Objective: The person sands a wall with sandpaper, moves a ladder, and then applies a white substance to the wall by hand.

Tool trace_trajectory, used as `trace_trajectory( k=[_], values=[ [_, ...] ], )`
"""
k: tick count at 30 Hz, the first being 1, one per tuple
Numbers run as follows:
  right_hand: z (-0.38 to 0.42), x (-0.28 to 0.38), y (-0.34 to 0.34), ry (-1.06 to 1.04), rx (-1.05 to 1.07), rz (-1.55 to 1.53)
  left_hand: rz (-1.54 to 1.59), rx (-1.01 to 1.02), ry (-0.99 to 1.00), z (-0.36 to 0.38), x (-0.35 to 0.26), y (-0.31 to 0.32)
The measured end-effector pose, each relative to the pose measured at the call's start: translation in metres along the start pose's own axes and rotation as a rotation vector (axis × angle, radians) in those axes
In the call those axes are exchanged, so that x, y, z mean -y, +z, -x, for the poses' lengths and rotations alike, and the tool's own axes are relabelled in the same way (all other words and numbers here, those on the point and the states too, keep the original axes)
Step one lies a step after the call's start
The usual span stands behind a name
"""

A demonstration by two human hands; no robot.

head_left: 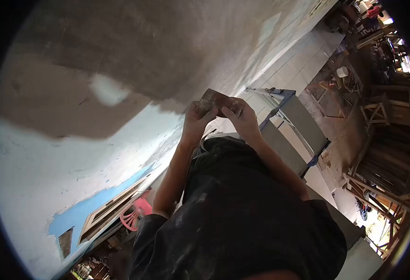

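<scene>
A flat, brownish rectangular piece is held up in front of my dark shirt, close to the wall. Its left side is gripped by my left hand, with the thumb across the lower edge. On its right side, my right hand holds it with thumb and fingers. What the piece is made of cannot be made out. Beside both hands rises the wall, with grey-brown areas above and pale, whitish areas lower down.
A blue-edged folding ladder or stand is right of my hands. A pink plastic chair stands lower left, near a wooden frame in the wall. Wooden furniture, timber and a white bucket are at the right.
</scene>
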State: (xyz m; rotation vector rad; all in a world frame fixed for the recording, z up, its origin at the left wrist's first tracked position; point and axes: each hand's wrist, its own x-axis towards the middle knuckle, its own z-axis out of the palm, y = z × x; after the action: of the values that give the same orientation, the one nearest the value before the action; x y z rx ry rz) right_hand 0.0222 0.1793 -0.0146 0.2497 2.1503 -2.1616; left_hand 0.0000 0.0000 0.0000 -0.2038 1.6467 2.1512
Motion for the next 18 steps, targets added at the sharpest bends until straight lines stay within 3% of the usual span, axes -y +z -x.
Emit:
trace_trajectory(
  k=[2, 5, 6, 8, 9, 11, 18],
  values=[
    [-0.001, 0.01, -0.006, 0.022, 0.057, 0.022, -0.467, -0.081, 0.019, 0.005, -0.012, -0.003],
    [-0.001, 0.03, -0.023, 0.07, 0.223, 0.262, -0.37, -0.133, 0.2, 0.004, -0.009, -0.006],
    [-0.002, 0.026, -0.024, 0.068, 0.24, 0.209, -0.185, -0.061, 0.238, 0.002, -0.009, -0.003],
    [-0.004, 0.016, -0.025, 0.063, 0.279, 0.101, -0.093, 0.013, 0.054, 0.007, -0.016, -0.005],
    [-0.005, 0.018, -0.023, 0.073, 0.259, 0.03, -0.047, 0.051, -0.033, 0.009, -0.023, -0.004],
    [-0.002, 0.023, -0.02, 0.096, 0.217, -0.109, -0.016, -0.043, -0.006, 0.009, -0.024, 0.001],
    [-0.001, 0.034, 0.001, 0.087, 0.041, -0.058, 0.065, -0.218, 0.136, 0.017, -0.02, 0.024]
  ],
)
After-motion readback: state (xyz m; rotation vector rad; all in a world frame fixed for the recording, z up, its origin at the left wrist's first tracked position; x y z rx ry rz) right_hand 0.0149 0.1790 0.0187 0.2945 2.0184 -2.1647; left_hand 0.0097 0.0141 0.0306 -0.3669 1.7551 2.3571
